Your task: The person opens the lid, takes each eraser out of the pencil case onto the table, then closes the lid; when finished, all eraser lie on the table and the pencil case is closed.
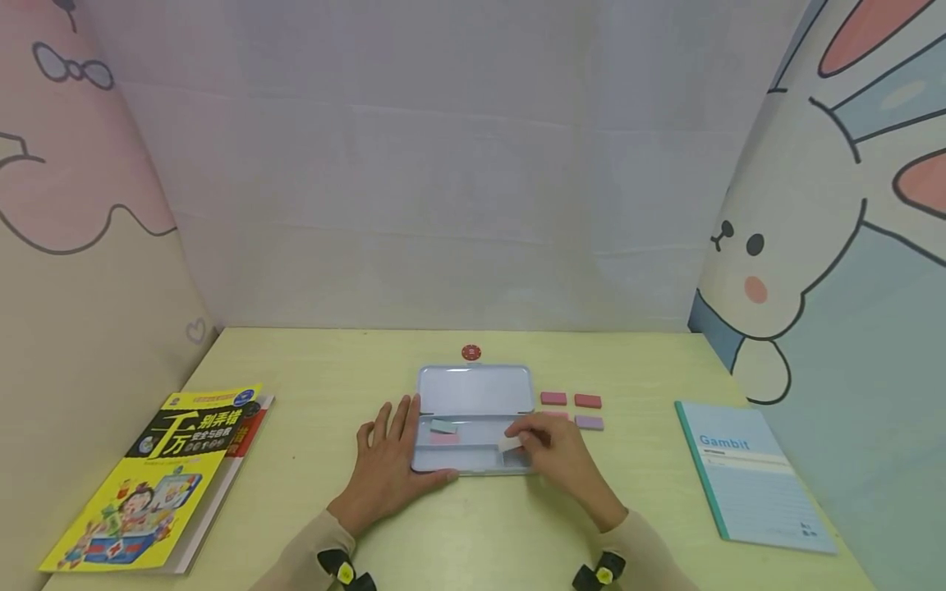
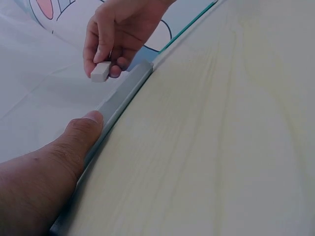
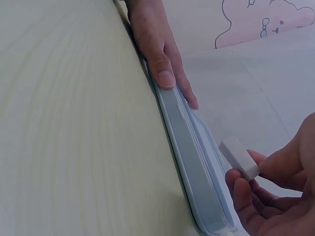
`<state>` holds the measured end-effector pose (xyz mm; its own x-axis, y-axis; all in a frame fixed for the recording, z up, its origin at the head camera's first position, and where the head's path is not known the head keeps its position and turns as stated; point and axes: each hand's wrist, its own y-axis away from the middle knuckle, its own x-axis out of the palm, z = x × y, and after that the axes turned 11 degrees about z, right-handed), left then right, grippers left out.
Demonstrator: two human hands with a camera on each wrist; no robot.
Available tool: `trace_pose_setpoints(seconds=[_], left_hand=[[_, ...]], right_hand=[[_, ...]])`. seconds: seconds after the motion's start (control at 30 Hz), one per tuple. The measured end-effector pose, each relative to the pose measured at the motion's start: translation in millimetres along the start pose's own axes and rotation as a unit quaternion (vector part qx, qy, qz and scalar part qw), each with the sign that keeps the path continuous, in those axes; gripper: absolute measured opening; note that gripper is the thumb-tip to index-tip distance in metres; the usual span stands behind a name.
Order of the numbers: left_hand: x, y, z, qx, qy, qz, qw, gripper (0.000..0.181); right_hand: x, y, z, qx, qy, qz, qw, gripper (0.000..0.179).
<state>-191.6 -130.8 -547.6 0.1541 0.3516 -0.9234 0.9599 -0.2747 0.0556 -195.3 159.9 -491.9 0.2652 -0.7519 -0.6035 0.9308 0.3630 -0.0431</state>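
A pale blue metal pencil case [image 1: 475,391] lies with its lid tipped back on the table. My left hand [image 1: 390,464] rests at its left end, fingers straight along the side and thumb [image 2: 84,129] against the front edge. Between thumb and fingertips, my right hand [image 1: 563,456] pinches a small white eraser [image 3: 239,156], held over the case's right part. Inside, toward the left, lie a green block [image 1: 443,427] and a pink block [image 1: 444,439], both eraser-sized. The right hand partly covers the case's right end.
Right of the case lie several small blocks, among them a dark pink one [image 1: 553,398], a red one [image 1: 588,400] and a purple one [image 1: 589,423]. Behind it sits a red round token [image 1: 471,352]. Books [image 1: 140,509] lie left, a notebook [image 1: 761,484] right.
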Motion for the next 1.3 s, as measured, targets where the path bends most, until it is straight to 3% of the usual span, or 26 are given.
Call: trace_pose_setpoints(seconds=[0.27, 0.57, 0.9, 1.3], left_hand=[[0.0, 1.5, -0.5, 0.0, 0.008, 0.001, 1.0, 0.134], [-0.5, 1.6, -1.6, 0.001, 0.007, 0.001, 1.0, 0.133], [1.0, 0.5, -0.2, -0.002, 0.001, 0.006, 1.0, 0.134], [0.5, 0.5, 0.0, -0.004, 0.002, 0.01, 0.9999, 0.134]], right_hand=[[-14.4, 10.5, -5.5, 0.054, -0.043, -0.02, 0.9974, 0.009], [-28.0, 19.1, -15.2, 0.079, -0.075, -0.033, 0.9935, 0.013], [-50.4, 28.8, -27.3, 0.095, -0.054, -0.039, 0.9932, 0.017], [-68.5, 38.6, -40.1, 0.145, -0.045, -0.059, 0.9866, 0.022]])
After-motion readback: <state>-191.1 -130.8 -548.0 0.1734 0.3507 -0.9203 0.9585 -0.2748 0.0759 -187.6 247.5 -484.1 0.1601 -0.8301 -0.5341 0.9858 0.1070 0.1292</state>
